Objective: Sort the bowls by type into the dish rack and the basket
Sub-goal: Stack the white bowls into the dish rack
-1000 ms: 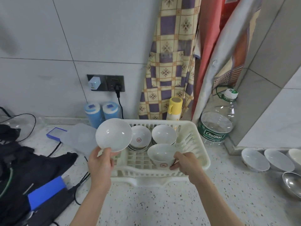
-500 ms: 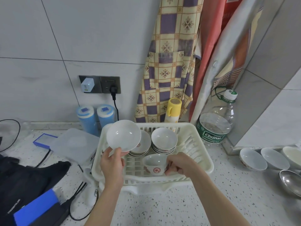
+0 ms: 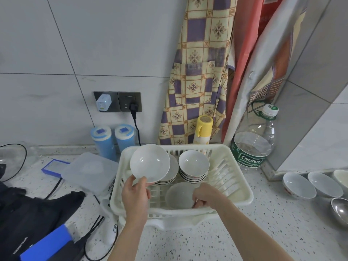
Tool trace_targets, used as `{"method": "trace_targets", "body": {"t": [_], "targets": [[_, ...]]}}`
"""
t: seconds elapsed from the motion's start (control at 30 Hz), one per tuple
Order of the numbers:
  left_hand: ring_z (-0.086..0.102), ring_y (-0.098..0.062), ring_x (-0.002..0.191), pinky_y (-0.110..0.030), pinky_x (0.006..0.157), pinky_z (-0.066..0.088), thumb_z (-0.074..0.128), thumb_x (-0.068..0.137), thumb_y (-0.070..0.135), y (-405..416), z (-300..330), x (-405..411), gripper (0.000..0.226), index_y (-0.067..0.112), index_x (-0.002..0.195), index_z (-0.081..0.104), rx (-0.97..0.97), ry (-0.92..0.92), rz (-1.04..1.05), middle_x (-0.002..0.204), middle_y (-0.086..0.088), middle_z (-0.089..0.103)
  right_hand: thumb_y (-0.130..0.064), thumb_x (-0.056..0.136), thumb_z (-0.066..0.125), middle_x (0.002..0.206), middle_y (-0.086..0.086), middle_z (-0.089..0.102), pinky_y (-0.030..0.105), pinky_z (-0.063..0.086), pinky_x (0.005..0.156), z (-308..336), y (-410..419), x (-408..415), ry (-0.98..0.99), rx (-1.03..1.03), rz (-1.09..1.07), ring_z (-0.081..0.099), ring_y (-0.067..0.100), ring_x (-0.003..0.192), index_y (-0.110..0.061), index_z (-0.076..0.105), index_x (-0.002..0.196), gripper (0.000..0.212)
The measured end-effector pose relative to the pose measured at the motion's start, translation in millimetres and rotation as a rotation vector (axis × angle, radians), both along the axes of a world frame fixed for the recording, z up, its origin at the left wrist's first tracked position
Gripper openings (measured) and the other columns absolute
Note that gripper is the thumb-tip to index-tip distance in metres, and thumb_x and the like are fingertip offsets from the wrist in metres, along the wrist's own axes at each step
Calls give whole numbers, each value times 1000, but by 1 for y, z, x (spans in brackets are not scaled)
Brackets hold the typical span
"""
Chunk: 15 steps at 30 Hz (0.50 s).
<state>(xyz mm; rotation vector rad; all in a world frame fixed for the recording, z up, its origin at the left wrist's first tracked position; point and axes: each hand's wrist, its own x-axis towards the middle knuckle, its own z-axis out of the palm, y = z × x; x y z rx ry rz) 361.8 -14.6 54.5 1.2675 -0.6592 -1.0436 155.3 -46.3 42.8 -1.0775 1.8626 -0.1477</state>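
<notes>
Shallow white bowl (image 3: 150,162) pinched at lower rim by left hand (image 3: 136,197), frame centre; deeper bowl (image 3: 178,194) gripped by right hand (image 3: 208,197), lowered inside dish rack (image 3: 243,187).

A speckled pale terrazzo worktop (image 3: 235,242) carries everything. The landmark is the cream plastic dish rack (image 3: 243,191), which sits on a white drip tray at mid-worktop. Just left of the rack lies a frosted plastic lidded box (image 3: 88,172), with a blue-edged flat box (image 3: 52,166) beyond it. Behind the rack's left corner stand two blue canisters (image 3: 113,140), and behind its middle a yellow-capped spray can (image 3: 203,129). Right of the rack's far corner stands a large clear water bottle (image 3: 254,146). Well to the rack's right sit white bowls (image 3: 312,185) and a steel bowl (image 3: 339,210). Left and nearer than the rack lie black gear (image 3: 33,213) and cables (image 3: 94,228).
</notes>
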Motion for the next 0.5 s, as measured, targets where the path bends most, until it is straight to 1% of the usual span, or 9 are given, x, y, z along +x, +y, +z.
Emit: {"method": "trace_targets", "body": {"t": [0.07,0.17,0.2,0.27,0.3,0.37,0.4,0.5], "targets": [[38,-4,39,-16,39,38,58,89,12,-1,-1,0,17,23,102,62,13,1,-2,76,-5,77,1,82,51,31,3,51,7,23,32,-2,-1,0,38,14,12,39,9,23,-6,50,71,14],[39,-5,39,-17,40,39,58,89,13,-3,-2,1,17,22,104,61,16,-34,-12,77,-5,77,-2,90,53,33,-1,50,12,28,32,-3,-4,2,114,52,78,42,9,37,-8,50,65,25],[40,-4,38,-17,39,39,58,89,13,-3,-2,1,18,23,104,61,15,-46,-16,77,-4,77,-3,92,53,38,-2,51,14,32,34,-3,-5,3,132,57,116,43,9,41,-10,49,64,29],[40,-4,38,-16,39,40,58,89,14,-1,-2,1,18,26,102,60,19,-67,-24,76,-3,77,-4,94,52,55,0,55,14,40,42,-1,-6,6,122,63,155,47,9,50,-12,47,65,30],[41,-3,38,-16,39,40,58,89,14,-1,-2,1,18,28,101,60,23,-78,-33,76,-2,77,-5,94,50,62,1,54,16,41,46,-2,-6,8,139,66,178,48,10,52,-13,46,65,31],[41,-4,38,-17,39,39,59,89,14,-1,0,2,17,25,101,61,41,-82,-70,75,-3,77,-7,94,47,61,0,52,19,37,45,-2,-5,9,229,64,219,45,11,50,-12,45,64,30],[40,-4,37,-16,39,38,59,89,13,-2,1,4,17,22,103,61,54,-73,-102,76,-4,77,-7,93,46,59,0,52,20,35,44,-3,-4,8,242,64,214,44,12,49,-12,46,65,29],[38,-5,37,-17,36,32,58,89,12,-3,3,10,17,11,105,62,93,-63,-227,78,-11,77,-8,93,46,57,-3,54,19,34,41,-5,-3,7,256,62,222,44,9,48,-13,48,67,27]]}}
